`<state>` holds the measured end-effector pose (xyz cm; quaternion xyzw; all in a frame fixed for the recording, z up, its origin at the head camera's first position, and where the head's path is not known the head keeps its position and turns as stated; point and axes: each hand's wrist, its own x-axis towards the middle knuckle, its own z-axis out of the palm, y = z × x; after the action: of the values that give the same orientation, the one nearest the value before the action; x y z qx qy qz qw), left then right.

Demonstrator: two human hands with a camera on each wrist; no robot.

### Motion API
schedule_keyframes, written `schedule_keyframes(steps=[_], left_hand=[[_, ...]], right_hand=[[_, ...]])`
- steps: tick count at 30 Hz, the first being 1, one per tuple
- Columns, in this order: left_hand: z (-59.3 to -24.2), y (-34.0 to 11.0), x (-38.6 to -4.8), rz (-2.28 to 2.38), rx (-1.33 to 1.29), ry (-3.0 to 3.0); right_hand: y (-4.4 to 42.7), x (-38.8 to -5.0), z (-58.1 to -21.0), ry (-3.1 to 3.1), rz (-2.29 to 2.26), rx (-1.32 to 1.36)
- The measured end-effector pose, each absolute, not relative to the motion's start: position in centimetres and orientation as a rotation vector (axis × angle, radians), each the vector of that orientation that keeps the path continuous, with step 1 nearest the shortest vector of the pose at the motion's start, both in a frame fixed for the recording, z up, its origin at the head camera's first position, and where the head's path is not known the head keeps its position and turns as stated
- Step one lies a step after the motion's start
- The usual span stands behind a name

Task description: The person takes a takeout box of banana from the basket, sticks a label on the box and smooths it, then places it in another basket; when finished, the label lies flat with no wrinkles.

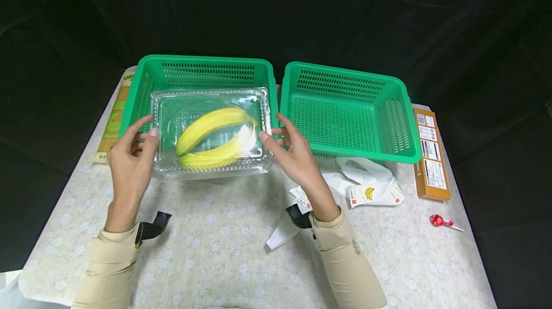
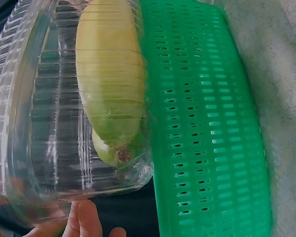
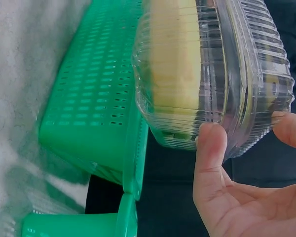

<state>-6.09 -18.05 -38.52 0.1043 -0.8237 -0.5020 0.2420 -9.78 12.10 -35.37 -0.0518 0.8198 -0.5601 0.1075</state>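
Two bananas (image 1: 211,129) lie inside a closed clear plastic box (image 1: 166,103), held over the front of the left green basket (image 1: 207,60). My left hand (image 1: 131,165) grips the box's left end, and my right hand (image 1: 297,155) grips its right end. In the left wrist view, fingertips (image 2: 84,217) touch the end of the box (image 2: 54,148) below the banana tips (image 2: 113,98). The right wrist view has the thumb (image 3: 211,148) against the box's rim side and another finger at its far edge.
Right of the held box stands an empty green basket (image 1: 332,127). Crumpled white wrappers with banana labels (image 1: 375,194) lie in front of it. An orange carton (image 1: 431,155) and a red lollipop (image 1: 437,220) are at the right, a yellow-green pack (image 1: 114,122) at the left.
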Motion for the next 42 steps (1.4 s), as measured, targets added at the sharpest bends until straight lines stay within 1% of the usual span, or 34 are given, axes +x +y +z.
schedule_keyframes(steps=[11, 21, 42], left_hand=[[-38.4, -18.0, -5.9, -1.41, 0.282, -2.261], [-38.5, -18.1, -5.2, -1.418, 0.274, -2.234], [-38.5, -17.9, -4.9, -1.394, 0.308, -2.254]], right_hand=[[12.0, -11.3, -35.8, 2.375, -1.681, -0.158], [12.0, -10.0, -35.5, 2.394, -1.68, -0.229], [12.0, -9.5, -36.1, 2.356, -1.726, -0.186]])
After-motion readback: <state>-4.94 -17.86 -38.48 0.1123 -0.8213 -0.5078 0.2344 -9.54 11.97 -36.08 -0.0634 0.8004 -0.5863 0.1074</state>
